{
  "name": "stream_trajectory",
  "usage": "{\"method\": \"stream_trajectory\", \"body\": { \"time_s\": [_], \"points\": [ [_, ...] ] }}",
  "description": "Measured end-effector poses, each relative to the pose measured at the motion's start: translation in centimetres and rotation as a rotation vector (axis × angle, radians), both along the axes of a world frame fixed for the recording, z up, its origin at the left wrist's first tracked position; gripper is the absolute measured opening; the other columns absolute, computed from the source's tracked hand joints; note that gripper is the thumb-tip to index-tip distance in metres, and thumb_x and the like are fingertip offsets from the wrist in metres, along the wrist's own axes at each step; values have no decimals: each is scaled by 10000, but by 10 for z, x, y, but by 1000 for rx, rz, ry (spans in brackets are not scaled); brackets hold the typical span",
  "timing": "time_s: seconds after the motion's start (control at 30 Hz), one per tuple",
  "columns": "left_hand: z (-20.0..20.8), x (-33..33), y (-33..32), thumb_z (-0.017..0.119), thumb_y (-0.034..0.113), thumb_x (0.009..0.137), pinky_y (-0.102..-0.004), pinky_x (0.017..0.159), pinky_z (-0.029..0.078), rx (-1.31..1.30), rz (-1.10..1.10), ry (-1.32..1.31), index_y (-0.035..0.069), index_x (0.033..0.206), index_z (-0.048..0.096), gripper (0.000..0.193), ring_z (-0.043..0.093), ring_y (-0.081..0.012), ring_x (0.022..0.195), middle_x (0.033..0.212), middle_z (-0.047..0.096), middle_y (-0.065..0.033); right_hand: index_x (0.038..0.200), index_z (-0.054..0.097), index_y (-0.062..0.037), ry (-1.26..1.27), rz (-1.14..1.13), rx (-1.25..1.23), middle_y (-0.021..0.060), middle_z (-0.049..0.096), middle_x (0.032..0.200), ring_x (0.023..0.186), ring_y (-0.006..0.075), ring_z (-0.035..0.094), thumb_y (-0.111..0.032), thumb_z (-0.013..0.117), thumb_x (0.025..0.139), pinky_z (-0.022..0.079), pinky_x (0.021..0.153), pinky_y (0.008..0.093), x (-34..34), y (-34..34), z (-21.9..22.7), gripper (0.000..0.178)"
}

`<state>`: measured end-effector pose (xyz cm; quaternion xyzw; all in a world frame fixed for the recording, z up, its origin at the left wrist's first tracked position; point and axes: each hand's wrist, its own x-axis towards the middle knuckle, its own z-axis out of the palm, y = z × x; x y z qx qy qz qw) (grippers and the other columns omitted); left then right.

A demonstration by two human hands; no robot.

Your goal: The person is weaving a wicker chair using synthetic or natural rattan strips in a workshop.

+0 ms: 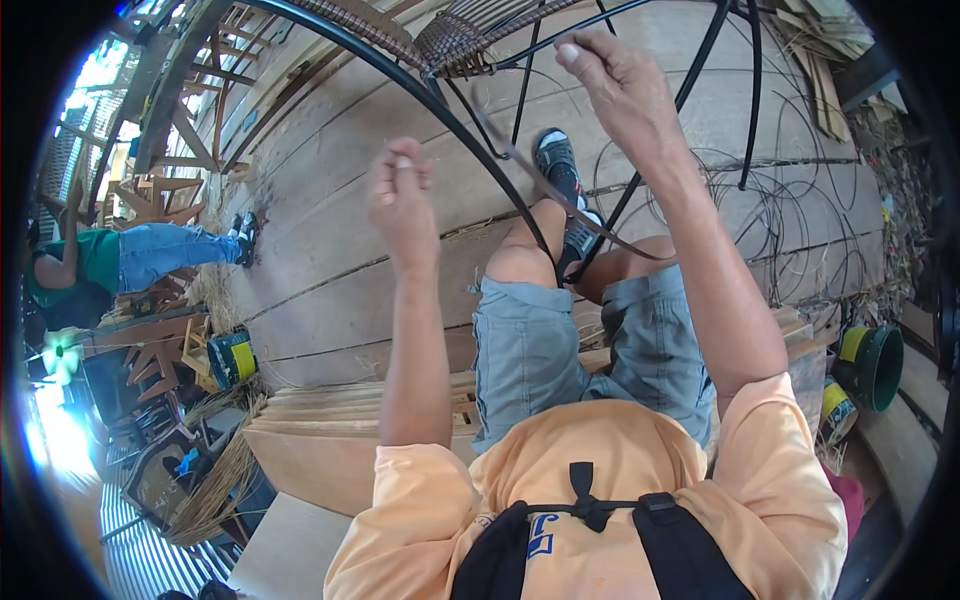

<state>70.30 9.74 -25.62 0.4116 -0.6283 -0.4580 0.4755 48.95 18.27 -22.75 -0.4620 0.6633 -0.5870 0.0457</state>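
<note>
"Reaching between the person's knees (pixel 525 255), what are we seeing?"

"A black metal frame (pixel 372 55)."

"How far is the work getting?"

"Brown weaving (pixel 455 42) is covering part of the frame's top. Spaced strands are showing gaps there, so I'm judging it partly done, with filling-in still lacking."

"And the brown strip (pixel 560 198)?"

"It's trailing across the space between the frame's legs."

"What are the hands doing?"

"The right hand (pixel 620 90) is hovering between the frame's legs; the left hand (pixel 401 190) is hovering left of the frame. On both, fingers are folding closed against the thumb. Whether they're grasping a strand, I'm not managing to tell."
</note>
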Motion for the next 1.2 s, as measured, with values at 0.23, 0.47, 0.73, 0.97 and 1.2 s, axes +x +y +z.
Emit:
{"method": "stream_trajectory", "body": {
  "time_s": [0.23, 0.47, 0.73, 0.97, 1.2],
  "points": [
    [-84, -67, -55, 560, 270, 864, -227, 632, 435, 246, -257, -17, -21, 1114, 532, 384, 552, -112, 765, 940, 598, -79, 943, 618, -14, -223, 127, 254, 234, 589, 743, 736, 373, 593, -246, 499, 856, 453, 660, 409, 16, -19, -39, 275],
    [-99, -117, -81, 554, 223, 876, -224, 588, 443, 183, -263, 148, -19, 958, 574, 256, 554, -121, 675, 839, 609, -93, 1096, 544, 6, 238, -112, 247, 218, 568, 1056, 976, 375, 538, -123, 540, 807, 434, 844, 408, -15, -50, -86, 317],
    [-97, -106, -77, 571, 145, 864, -289, 628, 485, 495, -367, 514, 3, 981, 531, 188, 587, -195, 757, 944, 593, -105, 1123, 548, -32, -41, 181, 536, 194, 636, 849, 767, 332, 619, -268, 511, 877, 480, 680, 361, -26, -72, -97, 343],
    [-97, -95, -83, 526, 89, 863, -331, 687, 499, 695, -550, 761, 19, 984, 530, 140, 589, -241, 820, 975, 596, -118, 1075, 581, -81, 140, 14, 435, 189, 628, 859, 811, 339, 608, -237, 485, 893, 476, 698, 385, -20, -58, -104, 258],
    [-82, -100, -78, 521, 129, 879, -342, 675, 490, 644, -442, 650, -5, 960, 540, 158, 593, -254, 806, 937, 603, -142, 1058, 605, -142, 424, -40, 478, 172, 602, 936, 877, 358, 580, -82, 411, 817, 466, 736, 425, -45, -73, -96, 316]
  ]
}}
